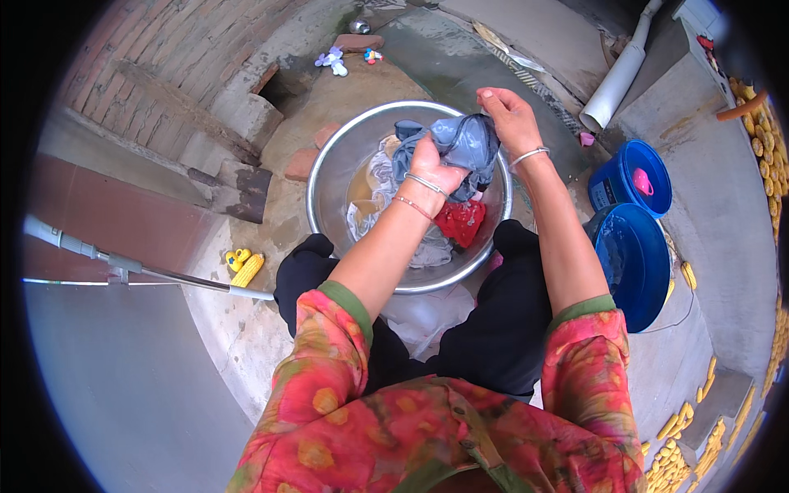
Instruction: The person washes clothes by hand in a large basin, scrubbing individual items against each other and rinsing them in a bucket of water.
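A wide metal basin [315,185] stands before my knees with wet laundry and cloudy water in it. Over it, a wet blue-grey garment [468,142] is bunched up, with my left hand [434,166] gripping it, palm up. My right hand [511,117] is raised at the garment's right edge, thumb against curled fingers; whether cloth is pinched in it is hidden. Lower in the basin lie a red cloth [461,222] with suds on it, a pale patterned cloth [380,172] and a light grey cloth [431,249].
Two blue buckets [632,271] stand at my right, the farther holding a pink scoop [642,182]. A white pipe [616,86] slants down behind them. Bricks [302,163] and a corn cob [248,271] lie left of the basin. A metal pole [185,278] reaches in from the left.
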Tool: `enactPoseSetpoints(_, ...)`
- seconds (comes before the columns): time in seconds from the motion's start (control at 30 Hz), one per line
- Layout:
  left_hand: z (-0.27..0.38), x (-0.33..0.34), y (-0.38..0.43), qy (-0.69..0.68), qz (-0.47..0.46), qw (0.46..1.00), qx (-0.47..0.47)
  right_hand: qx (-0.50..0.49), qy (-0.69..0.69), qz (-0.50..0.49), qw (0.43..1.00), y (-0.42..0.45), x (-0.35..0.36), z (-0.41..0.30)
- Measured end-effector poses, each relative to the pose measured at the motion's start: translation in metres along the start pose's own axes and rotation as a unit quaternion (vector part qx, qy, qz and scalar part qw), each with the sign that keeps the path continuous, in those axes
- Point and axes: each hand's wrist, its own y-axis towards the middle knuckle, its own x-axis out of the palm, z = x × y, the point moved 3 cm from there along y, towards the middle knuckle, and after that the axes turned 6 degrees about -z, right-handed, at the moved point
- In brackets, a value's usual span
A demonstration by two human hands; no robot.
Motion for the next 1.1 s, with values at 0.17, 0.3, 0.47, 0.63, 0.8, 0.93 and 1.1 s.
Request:
enactPoseSetpoints(0.17,0.068,-0.025,-0.022,0.017,0.000,0.999,0.030,-0.042,0.042,-0.044,0.997,-0.006,0.071,0.010)
enactPoseSetpoints(0.3,0.092,-0.054,-0.053,0.086,0.053,0.989,0.112,-0.159,-0.080,-0.080,0.981,-0.053,0.139,-0.026)
enactPoseSetpoints(0.47,0.109,-0.125,-0.049,0.108,-0.110,0.988,0.031,-0.196,-0.317,-0.082,0.924,-0.057,0.178,0.011)
enactPoseSetpoints(0.63,0.090,-0.065,-0.053,0.097,0.088,0.989,0.073,-0.028,-0.216,0.015,0.976,-0.001,0.157,0.034)
enactPoseSetpoints(0.8,0.120,-0.079,-0.066,0.117,-0.274,0.954,0.009,-0.232,-0.223,-0.067,0.945,-0.052,0.198,-0.004)
enactPoseSetpoints(0.93,0.089,-0.065,-0.041,0.129,0.036,0.988,0.077,0.015,-0.190,0.036,0.981,0.017,0.146,0.045)
enactPoseSetpoints(1.1,0.110,-0.078,-0.039,0.095,-0.270,0.957,0.045,-0.193,-0.205,-0.074,0.957,-0.053,0.202,-0.013)
